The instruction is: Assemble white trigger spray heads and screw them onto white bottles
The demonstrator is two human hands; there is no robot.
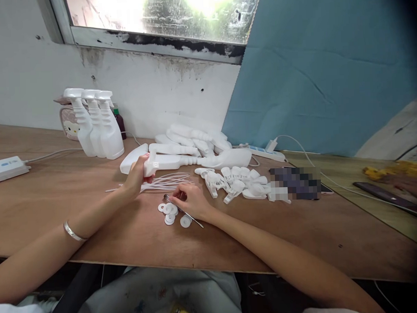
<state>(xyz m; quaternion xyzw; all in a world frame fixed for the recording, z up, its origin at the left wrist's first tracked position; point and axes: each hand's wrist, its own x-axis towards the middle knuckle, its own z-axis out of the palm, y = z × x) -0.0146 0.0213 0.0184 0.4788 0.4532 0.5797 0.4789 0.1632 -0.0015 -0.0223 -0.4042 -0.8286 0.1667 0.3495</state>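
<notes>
Left hand (136,177) grasps white plastic spray head (151,165); right hand (192,201) at slim silver metal tool (196,221), hold unclear. Likely mid-pickup by flat white rings (171,211); next move needs sure pinch.

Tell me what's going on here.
A person's left hand holds a white spray head. The right hand is down at white washers and a thin metal tool; its hold is unclear. White tubes and more spray heads lie nearby, loose bottles lie piled behind, and three spray bottles stand at the left.
</notes>
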